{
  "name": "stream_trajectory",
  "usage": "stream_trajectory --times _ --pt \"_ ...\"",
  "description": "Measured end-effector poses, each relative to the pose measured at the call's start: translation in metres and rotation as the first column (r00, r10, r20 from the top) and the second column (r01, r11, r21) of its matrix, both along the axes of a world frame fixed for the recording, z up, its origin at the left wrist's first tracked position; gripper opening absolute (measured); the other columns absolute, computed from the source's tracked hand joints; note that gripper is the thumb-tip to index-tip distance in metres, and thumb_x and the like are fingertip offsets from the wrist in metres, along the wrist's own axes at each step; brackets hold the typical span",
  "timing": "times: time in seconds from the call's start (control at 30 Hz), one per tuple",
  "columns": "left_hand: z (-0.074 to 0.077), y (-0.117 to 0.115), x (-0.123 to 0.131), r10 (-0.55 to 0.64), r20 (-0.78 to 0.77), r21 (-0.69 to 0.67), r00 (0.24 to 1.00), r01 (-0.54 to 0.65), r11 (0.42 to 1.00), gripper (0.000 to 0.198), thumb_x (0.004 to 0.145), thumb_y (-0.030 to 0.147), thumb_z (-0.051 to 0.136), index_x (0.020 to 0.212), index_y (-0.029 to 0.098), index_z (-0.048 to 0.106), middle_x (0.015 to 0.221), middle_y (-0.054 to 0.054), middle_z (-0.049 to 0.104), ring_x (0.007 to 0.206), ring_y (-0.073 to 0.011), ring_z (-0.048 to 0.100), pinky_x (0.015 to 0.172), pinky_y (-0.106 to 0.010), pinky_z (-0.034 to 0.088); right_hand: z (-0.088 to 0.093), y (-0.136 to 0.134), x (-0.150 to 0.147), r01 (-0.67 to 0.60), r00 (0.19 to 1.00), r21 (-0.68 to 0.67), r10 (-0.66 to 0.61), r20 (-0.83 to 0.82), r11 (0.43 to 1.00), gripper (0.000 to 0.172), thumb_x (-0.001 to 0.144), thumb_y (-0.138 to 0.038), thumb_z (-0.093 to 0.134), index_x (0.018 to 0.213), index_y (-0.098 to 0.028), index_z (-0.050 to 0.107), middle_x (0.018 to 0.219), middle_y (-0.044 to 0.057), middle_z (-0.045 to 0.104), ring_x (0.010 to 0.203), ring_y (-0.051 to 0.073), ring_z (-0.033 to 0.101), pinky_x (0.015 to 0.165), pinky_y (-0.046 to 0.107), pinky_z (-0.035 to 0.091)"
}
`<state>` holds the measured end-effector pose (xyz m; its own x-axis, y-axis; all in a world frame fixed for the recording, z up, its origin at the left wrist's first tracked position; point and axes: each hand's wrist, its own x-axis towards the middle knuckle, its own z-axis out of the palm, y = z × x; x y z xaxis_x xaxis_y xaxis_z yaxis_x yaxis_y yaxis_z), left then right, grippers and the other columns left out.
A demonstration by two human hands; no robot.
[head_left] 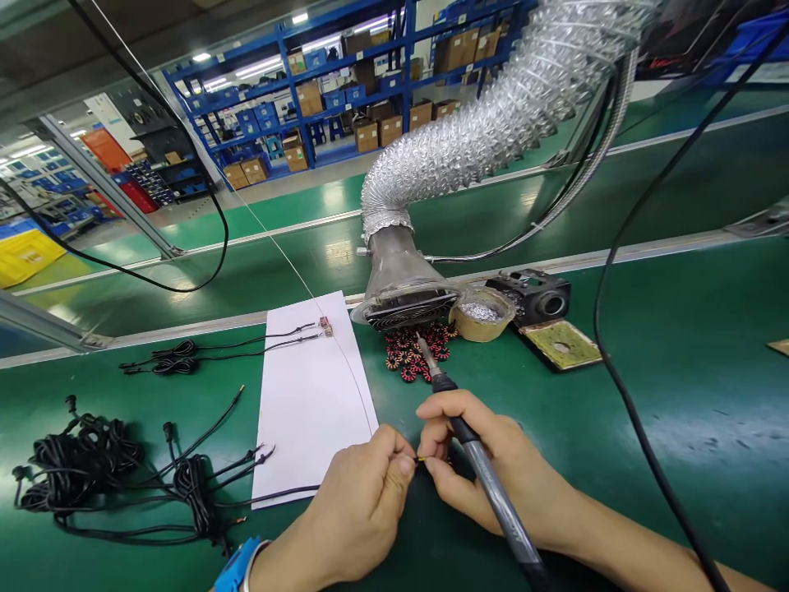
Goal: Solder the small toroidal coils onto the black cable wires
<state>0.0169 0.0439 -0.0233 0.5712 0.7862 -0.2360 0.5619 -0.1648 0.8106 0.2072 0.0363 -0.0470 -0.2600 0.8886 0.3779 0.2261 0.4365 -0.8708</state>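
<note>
My left hand point(363, 510) pinches a thin black wire point(283, 491) between thumb and fingers, with its small yellow-tipped end point(420, 459) poking out past the fingertips. My right hand point(486, 460) grips a grey soldering iron point(486, 477), whose metal tip point(424, 349) points away over a heap of red-and-black ring coils point(412, 352). The tip is above the coils, not at the wire. My two hands nearly touch at the wire end. A white paper sheet point(311, 395) lies beside my left hand.
Black cable bundles point(80, 460) lie on the green bench left of the paper. Behind stand a silver fume duct point(400, 279), a solder roll point(482, 312), a black iron stand point(530, 298) and a yellow sponge point(560, 345). A black cord point(634, 395) crosses the right side.
</note>
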Motion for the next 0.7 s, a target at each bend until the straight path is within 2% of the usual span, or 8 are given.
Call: stream_trajectory --times 0.1,0.17,0.27,0.4,0.5,0.6,0.7 --pt "-0.002 -0.007 0.003 0.008 -0.009 0.047 1.000 -0.008 0.999 0.022 0.100 0.041 0.034 0.095 0.022 0.045 0.069 0.001 0.056 0.060 -0.0150 0.048 0.057 -0.028 0.031 -0.005 -0.005 -0.006 0.121 0.993 0.031 -0.120 -0.018 0.992 0.037 0.079 -0.008 0.057 0.108 -0.026 0.043 0.073 -0.005 0.063 0.055 0.008 0.061 0.055 0.017 0.054" --pt "-0.008 -0.011 0.007 0.051 0.099 -0.014 0.994 -0.050 0.999 0.025 0.101 0.041 0.029 0.094 0.022 0.042 0.067 0.001 0.058 0.060 -0.0147 0.051 0.059 -0.028 0.036 -0.014 -0.010 -0.016 0.242 0.968 0.077 -0.235 -0.083 0.967 0.030 0.082 -0.008 0.057 0.103 -0.026 0.044 0.069 -0.005 0.060 0.050 0.008 0.059 0.047 0.016 0.051" --pt "-0.017 -0.016 0.011 0.139 0.276 -0.092 0.951 -0.118 0.989 0.028 0.102 0.044 0.026 0.091 0.022 0.040 0.071 -0.001 0.060 0.065 -0.0142 0.056 0.062 -0.026 0.040 -0.028 -0.016 -0.031 0.325 0.933 0.092 -0.303 -0.195 0.941 0.024 0.087 -0.011 0.056 0.102 -0.026 0.045 0.067 -0.005 0.056 0.048 0.009 0.058 0.039 0.015 0.045" --pt "-0.019 -0.019 0.012 0.212 0.297 -0.045 0.931 -0.208 0.977 0.031 0.102 0.045 0.025 0.092 0.021 0.042 0.082 -0.004 0.061 0.073 -0.0152 0.057 0.065 -0.027 0.041 -0.039 -0.021 -0.041 0.350 0.911 -0.014 -0.344 -0.227 0.936 0.024 0.089 -0.016 0.058 0.107 -0.025 0.044 0.077 -0.001 0.061 0.055 0.011 0.061 0.046 0.019 0.050" --pt "-0.017 -0.018 0.011 0.212 0.279 -0.034 0.937 -0.210 0.977 0.031 0.102 0.044 0.025 0.095 0.020 0.042 0.087 -0.006 0.063 0.079 -0.0166 0.059 0.071 -0.028 0.042 -0.040 -0.023 -0.042 0.313 0.915 -0.085 -0.324 -0.242 0.946 0.025 0.091 -0.017 0.057 0.110 -0.025 0.043 0.074 -0.002 0.060 0.060 0.011 0.061 0.053 0.022 0.053" --pt "-0.015 -0.014 0.010 0.222 0.269 -0.064 0.937 -0.212 0.975 0.029 0.102 0.044 0.028 0.096 0.020 0.042 0.083 -0.004 0.062 0.076 -0.0154 0.057 0.070 -0.028 0.041 -0.036 -0.024 -0.041 0.283 0.925 -0.070 -0.291 -0.244 0.957 0.025 0.091 -0.014 0.055 0.109 -0.026 0.043 0.074 -0.003 0.059 0.057 0.010 0.060 0.053 0.021 0.052" --pt "-0.015 -0.008 0.006 0.249 0.306 -0.194 0.919 -0.195 0.961 0.029 0.100 0.045 0.033 0.103 0.019 0.045 0.064 0.004 0.052 0.062 -0.0125 0.048 0.062 -0.025 0.037 -0.031 -0.022 -0.035 0.236 0.956 0.017 -0.229 -0.184 0.972 0.026 0.089 -0.009 0.055 0.106 -0.025 0.043 0.072 -0.004 0.059 0.054 0.009 0.058 0.053 0.020 0.051"
